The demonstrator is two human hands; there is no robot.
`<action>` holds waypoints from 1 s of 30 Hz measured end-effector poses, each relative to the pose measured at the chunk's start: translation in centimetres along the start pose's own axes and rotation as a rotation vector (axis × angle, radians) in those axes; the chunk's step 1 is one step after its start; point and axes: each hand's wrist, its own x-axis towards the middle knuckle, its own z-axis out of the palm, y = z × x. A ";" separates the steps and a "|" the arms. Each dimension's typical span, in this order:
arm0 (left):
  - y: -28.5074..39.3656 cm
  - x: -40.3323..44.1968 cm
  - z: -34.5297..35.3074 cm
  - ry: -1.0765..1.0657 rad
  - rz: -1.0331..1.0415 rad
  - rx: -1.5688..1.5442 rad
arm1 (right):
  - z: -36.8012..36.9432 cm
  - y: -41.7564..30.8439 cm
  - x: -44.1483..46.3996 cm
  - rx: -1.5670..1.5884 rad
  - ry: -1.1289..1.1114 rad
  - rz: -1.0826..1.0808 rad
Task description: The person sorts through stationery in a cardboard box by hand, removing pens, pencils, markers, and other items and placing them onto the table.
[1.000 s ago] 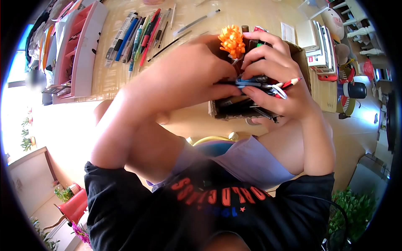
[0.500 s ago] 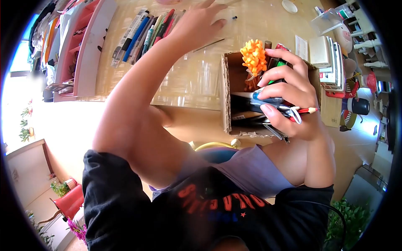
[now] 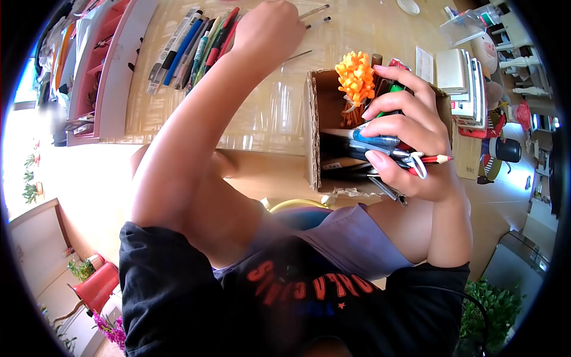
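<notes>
My left hand (image 3: pixel 270 30) is closed at the top of the table, its fingers curled out of sight. Two thin pens (image 3: pixel 314 11) poke out from its right side. Left of it lies a row of pens and markers (image 3: pixel 189 50). My right hand (image 3: pixel 410 131) reaches over an upright cardboard box (image 3: pixel 312 137), its fingers curled round a bundle of pens (image 3: pixel 377 140). A red pencil (image 3: pixel 439 159) sticks out past the thumb, beside a white loop. An orange flower-like topper (image 3: pixel 356 77) rises inside the box near the fingertips.
A pink and white shelf unit (image 3: pixel 113 71) stands at the left. Books (image 3: pixel 455 74) and a clear plastic container (image 3: pixel 463 28) are at the right. A thin dark stick (image 3: pixel 297 56) lies on the table, and a round white lid (image 3: pixel 408 6) is at the top edge.
My left hand has gone from spread fingers to a closed grip by the thin pens. My right hand keeps its hold at the box. The whole view has shifted slightly.
</notes>
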 end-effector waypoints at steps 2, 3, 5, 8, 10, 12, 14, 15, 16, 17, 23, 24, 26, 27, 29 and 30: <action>-0.8 -0.6 -0.6 -0.021 0.064 -0.012 | 0.1 0.0 0.0 -0.001 0.003 0.000; -0.9 -1.0 -1.1 -0.032 0.095 -0.018 | 0.0 0.0 0.0 -0.005 0.002 0.001; -0.6 -1.9 -2.2 -0.111 0.058 -0.031 | 0.0 0.0 0.0 -0.011 0.002 0.000; -1.5 -3.1 -2.3 -0.114 0.149 -0.103 | 0.0 -0.1 0.0 -0.004 0.004 0.004; -2.1 -4.0 -2.0 -0.080 0.235 -0.126 | 0.0 -0.2 0.0 -0.007 0.001 0.009; -2.1 -5.0 -2.0 -0.049 0.298 -0.107 | 0.0 -0.3 0.0 -0.014 0.000 0.014; -1.9 -5.0 -2.1 -0.111 0.293 -0.183 | 0.0 -0.3 0.1 -0.022 -0.002 0.016; -1.7 -5.0 -2.1 -0.141 0.289 -0.221 | 0.0 -0.3 0.1 -0.022 -0.002 0.019; -1.3 -4.8 -1.9 -0.191 0.259 -0.228 | 0.0 -0.3 0.1 -0.022 -0.002 0.022; -0.9 -4.7 -1.9 -0.200 0.230 -0.185 | 0.0 -0.3 0.1 -0.023 -0.002 0.025; 0.4 -5.6 -1.9 -0.204 0.196 -0.080 | 0.0 -0.2 0.1 -0.028 -0.012 0.023; 0.7 -5.4 -2.0 -0.238 0.159 -0.054 | 0.0 -0.2 0.1 -0.029 -0.012 0.019; 1.5 -5.0 -2.1 -0.306 0.085 -0.004 | 0.0 -0.2 0.1 -0.030 -0.012 0.013; 1.2 -5.1 -1.4 -0.234 0.156 0.036 | 0.0 -0.2 0.1 -0.032 -0.011 0.011; 0.3 -5.5 0.4 -0.089 0.299 0.115 | 0.0 -0.2 0.1 -0.037 -0.008 0.011; 0.3 -5.7 0.3 -0.084 0.343 0.117 | 0.1 -0.2 0.1 -0.033 -0.007 0.012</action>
